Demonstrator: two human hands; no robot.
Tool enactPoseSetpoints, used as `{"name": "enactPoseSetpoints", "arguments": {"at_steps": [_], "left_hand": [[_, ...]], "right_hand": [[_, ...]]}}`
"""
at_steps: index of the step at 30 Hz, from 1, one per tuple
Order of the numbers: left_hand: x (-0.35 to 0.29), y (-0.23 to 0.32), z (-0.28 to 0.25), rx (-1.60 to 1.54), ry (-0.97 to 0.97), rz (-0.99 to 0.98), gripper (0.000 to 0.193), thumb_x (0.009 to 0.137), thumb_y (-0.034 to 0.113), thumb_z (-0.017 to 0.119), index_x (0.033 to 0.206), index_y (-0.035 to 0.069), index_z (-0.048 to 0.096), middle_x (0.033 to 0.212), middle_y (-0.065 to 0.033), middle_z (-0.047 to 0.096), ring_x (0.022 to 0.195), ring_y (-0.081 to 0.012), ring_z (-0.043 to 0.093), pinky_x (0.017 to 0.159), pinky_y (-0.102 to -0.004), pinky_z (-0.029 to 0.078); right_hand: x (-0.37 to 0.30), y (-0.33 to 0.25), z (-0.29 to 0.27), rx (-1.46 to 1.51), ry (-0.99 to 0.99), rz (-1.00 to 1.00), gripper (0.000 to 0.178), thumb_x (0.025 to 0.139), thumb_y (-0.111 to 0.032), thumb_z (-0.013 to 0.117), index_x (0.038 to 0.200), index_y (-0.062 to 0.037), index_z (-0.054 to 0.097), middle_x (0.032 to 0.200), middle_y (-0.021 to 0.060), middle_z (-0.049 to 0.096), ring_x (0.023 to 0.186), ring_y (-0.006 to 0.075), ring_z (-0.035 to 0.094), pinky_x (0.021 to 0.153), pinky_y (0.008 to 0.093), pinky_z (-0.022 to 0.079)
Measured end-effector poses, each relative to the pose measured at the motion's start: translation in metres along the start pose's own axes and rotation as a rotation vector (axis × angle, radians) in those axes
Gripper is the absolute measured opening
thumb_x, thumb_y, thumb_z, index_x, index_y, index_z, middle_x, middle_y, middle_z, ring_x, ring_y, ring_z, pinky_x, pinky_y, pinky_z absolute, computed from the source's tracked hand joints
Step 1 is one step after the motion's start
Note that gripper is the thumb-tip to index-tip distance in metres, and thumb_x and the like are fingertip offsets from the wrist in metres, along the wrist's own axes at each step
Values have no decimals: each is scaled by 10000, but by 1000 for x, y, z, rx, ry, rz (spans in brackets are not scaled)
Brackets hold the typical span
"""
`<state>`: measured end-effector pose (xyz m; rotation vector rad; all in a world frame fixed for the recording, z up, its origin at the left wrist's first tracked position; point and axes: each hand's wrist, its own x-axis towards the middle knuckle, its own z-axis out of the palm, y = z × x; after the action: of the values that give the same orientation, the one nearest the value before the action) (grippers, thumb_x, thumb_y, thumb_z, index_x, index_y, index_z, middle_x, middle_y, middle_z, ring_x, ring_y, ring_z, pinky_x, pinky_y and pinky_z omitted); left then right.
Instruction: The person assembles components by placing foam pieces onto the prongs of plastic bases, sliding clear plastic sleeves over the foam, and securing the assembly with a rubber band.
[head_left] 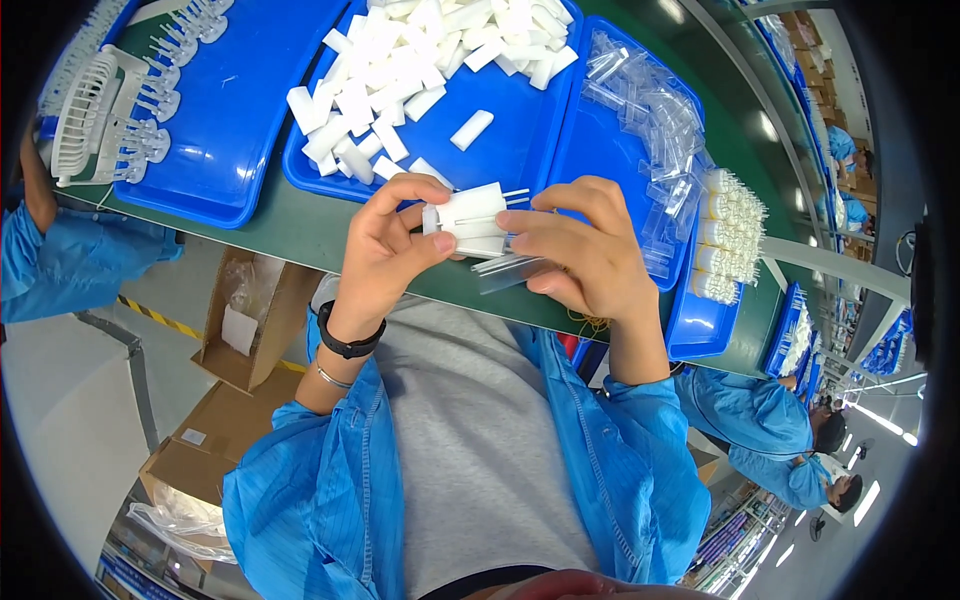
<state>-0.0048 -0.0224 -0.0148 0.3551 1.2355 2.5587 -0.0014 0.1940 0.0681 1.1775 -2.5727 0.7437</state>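
Near the table's front edge, my left hand [385,245] is closed around one end of a white assembly [472,208]. The assembly has smooth white blocks side by side, with thin rods sticking out of its right end. My right hand [600,245] holds a clear plastic piece [510,272] between thumb and fingers, just below and right of the assembly. Its fingertips reach close to the rods; whether they touch is hard to tell. Straight ahead, a blue tray [545,150] carries a heap of white blocks [395,85].
Clear plastic pieces [650,125] fill a blue tray at right, with bundled white pronged parts [728,235] beside it. At left, a blue tray [235,120] carries white pronged parts [150,140]. Cardboard boxes [225,425] stand lower left. People in blue sit at both sides.
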Motion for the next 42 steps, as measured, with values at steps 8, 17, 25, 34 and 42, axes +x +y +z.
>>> {"name": "enactPoseSetpoints", "arguments": {"at_steps": [8,17,25,34,42], "left_hand": [[1,-3,1,135,-31,71,317,781,-130,603,1081,-38,565,1120,-88,474,1039,-177,549,827,-287,543],[2,-4,3,223,-30,24,298,780,-97,639,1059,-5,591,1102,-79,481,1065,-173,531,847,-275,507],[3,-8,2,286,9,101,226,766,-54,684,950,32,584,1032,-60,513,976,-149,527,886,-278,405],[2,-6,7,286,63,74,230,739,-78,670,887,45,545,971,-39,486,929,-113,504,852,-257,397],[2,-6,5,303,55,72,239,716,-66,658,878,55,529,974,-40,474,922,-118,492,842,-254,389]], "right_hand": [[-10,-7,21,506,217,206,273,888,-307,584,1013,-64,586,1002,98,643,937,269,604,795,366,458],[-11,-16,29,1022,311,379,316,989,-260,413,1153,10,436,1105,167,569,1018,229,583,897,355,459],[-13,-20,37,1101,473,430,336,995,-292,396,1156,2,427,1055,149,549,1027,226,566,902,378,459],[-12,-23,38,1063,467,467,323,995,-317,395,1139,-31,437,1089,150,518,1012,222,550,885,385,468],[-4,-26,33,1160,464,475,326,997,-316,383,1126,-22,442,1074,157,513,1031,228,538,883,401,476]]}}
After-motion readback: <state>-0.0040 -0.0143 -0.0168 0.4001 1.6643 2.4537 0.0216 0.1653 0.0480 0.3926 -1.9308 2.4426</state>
